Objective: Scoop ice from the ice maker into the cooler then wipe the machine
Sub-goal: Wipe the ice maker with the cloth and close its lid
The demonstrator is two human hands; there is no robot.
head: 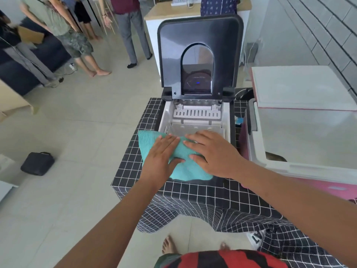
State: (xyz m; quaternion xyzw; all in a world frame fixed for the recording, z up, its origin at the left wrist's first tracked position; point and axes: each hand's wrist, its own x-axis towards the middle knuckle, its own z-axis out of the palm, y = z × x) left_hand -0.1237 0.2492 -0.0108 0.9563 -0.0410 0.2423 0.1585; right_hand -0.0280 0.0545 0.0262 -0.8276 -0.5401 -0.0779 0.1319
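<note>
1. One view only, from your head camera: pale lettering shows on the dark panel seen through the ice maker's raised lid, above a small blue light, but it is too blurred to read
2. Your teal cloth lies draped over the machine's front edge, on the black checked tablecloth
3. Your left hand presses flat on the cloth with straight fingers; your right hand rests on it just beside, fingers spread and relaxed, gripping nothing
4. Inside the machine, the white ice basket and slotted tray are visible
5. Your cooler, white inside with a pink shell, stands open just right of the machine, its lid tipped back
6. Several people stand on the tiled floor beyond, and a black bag sits on the floor to your left
</note>
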